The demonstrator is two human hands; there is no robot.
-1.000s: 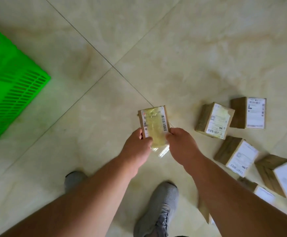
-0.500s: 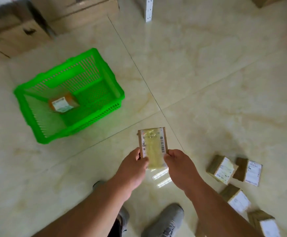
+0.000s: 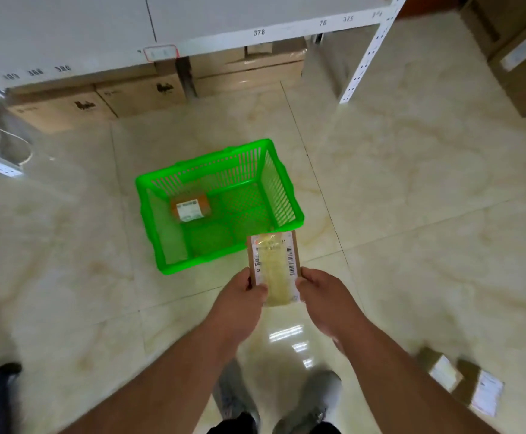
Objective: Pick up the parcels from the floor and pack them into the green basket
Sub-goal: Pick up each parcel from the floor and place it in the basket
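Note:
I hold a small brown parcel (image 3: 274, 267) with a white barcode label and yellowish tape, upright in front of me. My left hand (image 3: 243, 300) grips its lower left edge and my right hand (image 3: 325, 300) its lower right edge. The parcel's top overlaps the near right corner of the green basket (image 3: 282, 186) in the view. One labelled parcel (image 3: 189, 206) lies inside the basket at its far left. Two more parcels (image 3: 441, 369) (image 3: 482, 391) lie on the floor at the lower right, blurred.
A white metal shelf (image 3: 255, 32) with numbered tags runs along the back, with cardboard cartons (image 3: 142, 95) under it. More cartons (image 3: 518, 54) stand at the far right. My grey shoes (image 3: 311, 399) are at the bottom on glossy beige tiles.
The view swung up and left: the basket now sits centred ahead and closer, the shelf came into view, and the floor parcels slid to the lower right. Both hands kept their hold.

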